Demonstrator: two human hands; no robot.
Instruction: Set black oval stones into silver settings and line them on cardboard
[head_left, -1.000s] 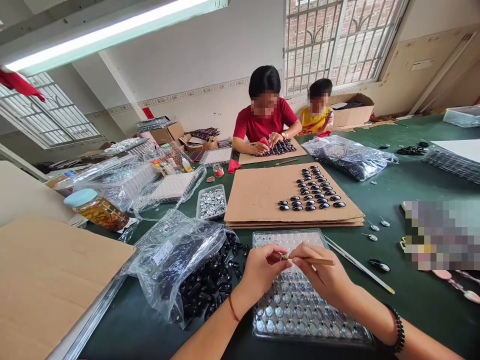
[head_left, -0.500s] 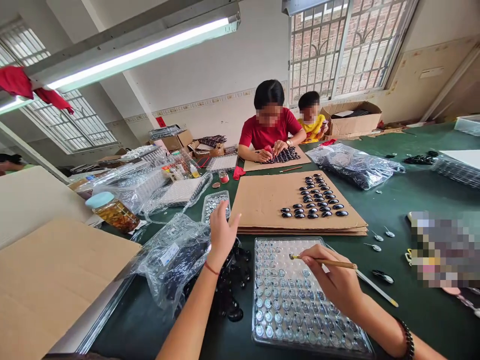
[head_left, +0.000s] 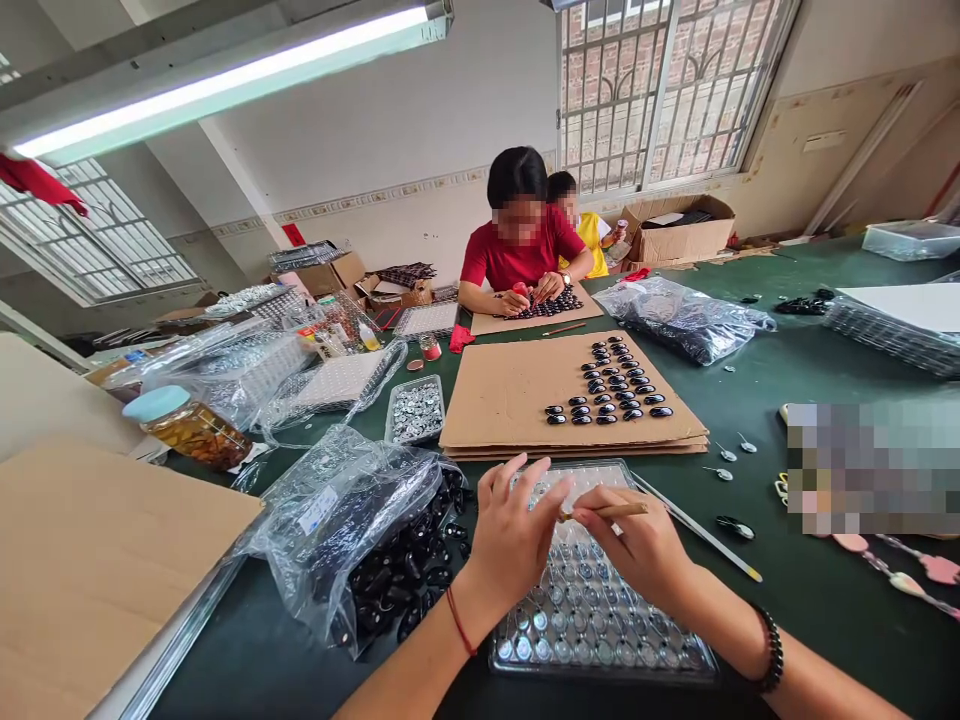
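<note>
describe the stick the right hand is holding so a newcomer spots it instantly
Start at the clear blister tray at the near edge of the green table. Both hands meet above it; the right hand pinches a thin wooden stick. Unlike the longer pale rod lying beside the tray, it is held up.

Left hand (head_left: 510, 545) back from the bag (head_left: 352, 520), meeting stick (head_left: 604, 511) over tray (head_left: 675, 655)

Glass jar (head_left: 187, 428) left — cardboard sheet (head_left: 510, 400) beyond, dark ovals (head_left: 609, 393) atop.

tray (head_left: 675, 655): clear glossy plastic | stick (head_left: 611, 511): wood | table (head_left: 825, 610): matt green
</note>
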